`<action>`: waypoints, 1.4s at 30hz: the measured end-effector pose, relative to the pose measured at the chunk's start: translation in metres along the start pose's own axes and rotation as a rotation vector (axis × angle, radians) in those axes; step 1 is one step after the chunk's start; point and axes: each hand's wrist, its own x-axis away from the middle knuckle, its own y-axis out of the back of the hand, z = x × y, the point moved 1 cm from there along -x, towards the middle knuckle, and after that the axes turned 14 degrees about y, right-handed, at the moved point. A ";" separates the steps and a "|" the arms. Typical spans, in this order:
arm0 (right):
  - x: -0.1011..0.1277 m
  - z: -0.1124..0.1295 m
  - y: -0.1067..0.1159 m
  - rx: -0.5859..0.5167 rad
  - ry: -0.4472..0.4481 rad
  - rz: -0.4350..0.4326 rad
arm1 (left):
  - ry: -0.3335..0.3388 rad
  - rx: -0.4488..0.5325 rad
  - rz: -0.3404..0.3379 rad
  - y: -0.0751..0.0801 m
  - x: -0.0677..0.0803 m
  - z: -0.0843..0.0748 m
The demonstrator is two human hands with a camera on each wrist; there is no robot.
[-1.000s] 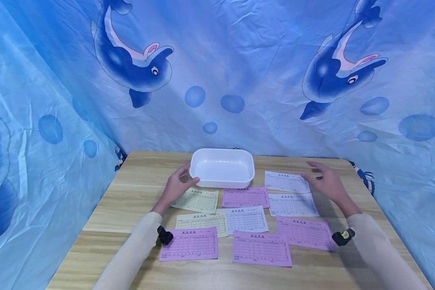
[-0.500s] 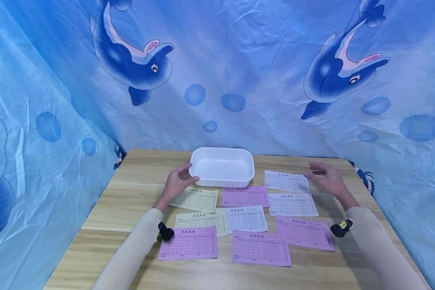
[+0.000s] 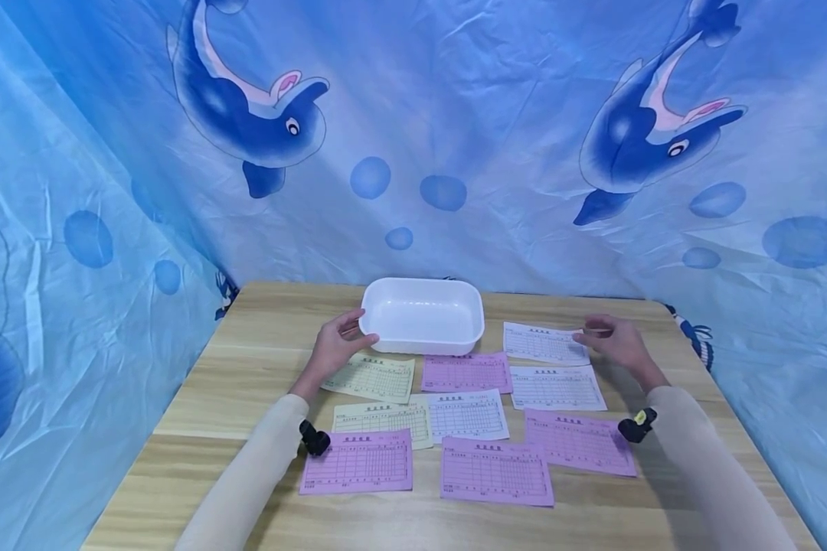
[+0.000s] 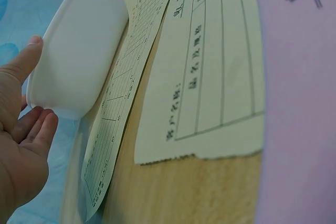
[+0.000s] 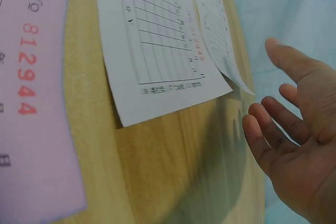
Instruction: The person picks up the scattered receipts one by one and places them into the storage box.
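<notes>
Cupping the near-left corner of the white tray (image 3: 422, 316), the left hand (image 3: 336, 348) is resting with its fingers nearly straight and relaxed, thumb on the rim and fingertips (image 4: 39, 124) under the curved wall, as the left wrist view shows; it is touching the tray rather than clamping it. Just under that palm a yellow form (image 3: 372, 378) is lying with its far edge tucked beneath the tray, so any sliding of the tray toward the wrist is likely to be dragging or creasing that sheet. Farther toward the person from this hand, a second yellow form (image 3: 384, 420) and a pink form (image 3: 358, 462) are lying flat on the wooden table (image 3: 248, 367), close enough to the sleeve that a careless forearm could be sweeping them aside. The right hand (image 3: 613, 342) is hovering spread and empty, fingers loosely apart, just beside the right edge of the far white form (image 3: 544, 343), with another white form (image 3: 555, 388) nearer the wrist. Since the sheets are thin and flat on the wood, fingertips coming down there could be pushing the paper instead of lifting it, or catching two slips overlapping at their edges.
</notes>
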 end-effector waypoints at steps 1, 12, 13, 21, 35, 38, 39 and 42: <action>0.000 -0.001 -0.001 0.003 -0.002 -0.004 | -0.003 -0.001 0.003 0.000 0.000 0.000; -0.003 -0.009 -0.010 0.016 -0.068 -0.038 | -0.001 0.006 0.012 0.000 -0.002 0.000; -0.003 -0.008 -0.010 0.016 -0.076 -0.040 | 0.000 0.005 0.011 0.000 -0.002 0.000; -0.002 -0.005 -0.014 0.042 -0.111 -0.046 | 0.007 0.004 0.010 0.001 -0.003 -0.001; -0.001 -0.005 -0.008 -0.019 -0.110 -0.063 | 0.010 0.007 0.016 0.000 -0.002 0.000; -0.002 -0.004 -0.006 -0.035 -0.097 -0.066 | 0.010 0.005 0.014 0.000 -0.002 -0.001; -0.002 -0.003 -0.005 -0.042 -0.091 -0.070 | 0.011 0.003 0.013 0.000 -0.002 0.000; -0.001 0.000 -0.003 -0.061 -0.081 -0.093 | 0.012 -0.001 0.008 0.000 -0.002 0.000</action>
